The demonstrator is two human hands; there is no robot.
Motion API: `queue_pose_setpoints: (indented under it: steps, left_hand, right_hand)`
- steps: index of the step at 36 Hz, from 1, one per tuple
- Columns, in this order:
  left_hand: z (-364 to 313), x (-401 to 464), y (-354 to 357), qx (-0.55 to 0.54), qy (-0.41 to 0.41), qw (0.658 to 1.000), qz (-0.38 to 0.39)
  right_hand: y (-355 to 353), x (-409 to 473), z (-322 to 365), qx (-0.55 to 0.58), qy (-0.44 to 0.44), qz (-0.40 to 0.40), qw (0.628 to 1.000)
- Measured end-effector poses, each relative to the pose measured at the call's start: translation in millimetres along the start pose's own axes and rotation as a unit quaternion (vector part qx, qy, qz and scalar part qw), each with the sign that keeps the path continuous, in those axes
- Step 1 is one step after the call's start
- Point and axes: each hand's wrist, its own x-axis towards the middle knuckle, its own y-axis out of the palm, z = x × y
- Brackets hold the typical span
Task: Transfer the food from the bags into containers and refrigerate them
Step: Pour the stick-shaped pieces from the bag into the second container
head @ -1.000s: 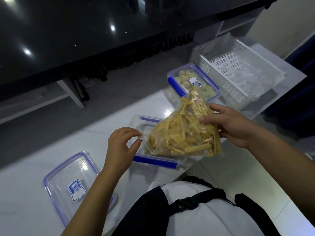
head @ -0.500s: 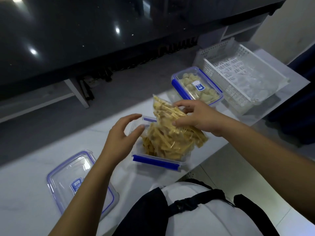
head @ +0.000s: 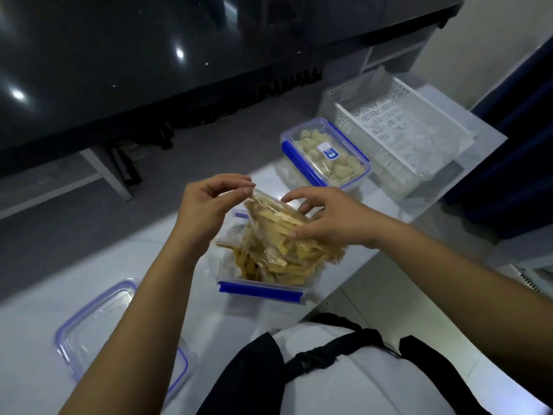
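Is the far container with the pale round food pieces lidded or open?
Lidded. The far container has a clear blue-rimmed lid on it, with a blue side clip down along its near edge.

one camera sits on the person's head, looking forward and down, close over the white surface.

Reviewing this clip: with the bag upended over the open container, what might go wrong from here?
1. The strips in the bag are heaped above the open container; some may spill onto the counter.
2. The left hand only pinches the bag's corner, so the thin plastic could slip.
3. The container sits near the counter's edge, and a push from the right hand might shift it.
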Motion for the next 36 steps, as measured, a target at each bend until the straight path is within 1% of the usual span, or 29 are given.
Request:
queue_pose_setpoints:
  steps: [3,6,11,16,18,21,25,29,31,34,36]
  left_hand:
    - [2,-2,-5,0.0,0.002,1.0,-0.007]
    - [4,-5,-11,-0.013,0.012,1.0,-0.02]
    - [6,-11,-14,-0.052,0.017,0.998,-0.04]
    - [9,-14,-12,-0.066,-0.007,0.997,-0.041]
    - [9,-14,-12,-0.074,-0.013,0.996,-0.039]
    - [7,-15,-10,-0.066,-0.012,0.997,-0.042]
    - [3,-16,-9,-0.074,-0.012,0.996,-0.047]
    - [-3,-17,-12,-0.091,-0.008,0.994,-0.052]
    - [-5,-18,-14,-0.11,-0.007,0.992,-0.058]
    - [-5,-20,-15,-0.114,-0.005,0.991,-0.069]
    - [-2,-21,-14,-0.121,-0.014,0.99,-0.074]
  right_hand:
    - [2,-7,-9,-0.001,0.005,0.002,1.0]
    - [1,-17,-22,-0.006,0.004,-0.034,0.999]
    - [-7,-41,-44,0.065,-0.016,-0.086,0.994]
    - [-6,-51,-59,0.127,0.012,-0.136,0.982]
    - [0,-50,-60,0.128,0.015,-0.15,0.98]
    - [4,-48,-59,0.091,-0.001,-0.191,0.977]
    - [-2,-48,-49,0.075,-0.036,-0.236,0.968]
    - [-11,-51,-36,0.11,-0.117,-0.269,0.95]
    - [-13,-51,-33,0.121,-0.143,-0.279,0.942]
    - [-9,-46,-34,0.136,-0.151,-0.289,0.936]
    - [-4,-41,-39,0.16,-0.137,-0.287,0.935]
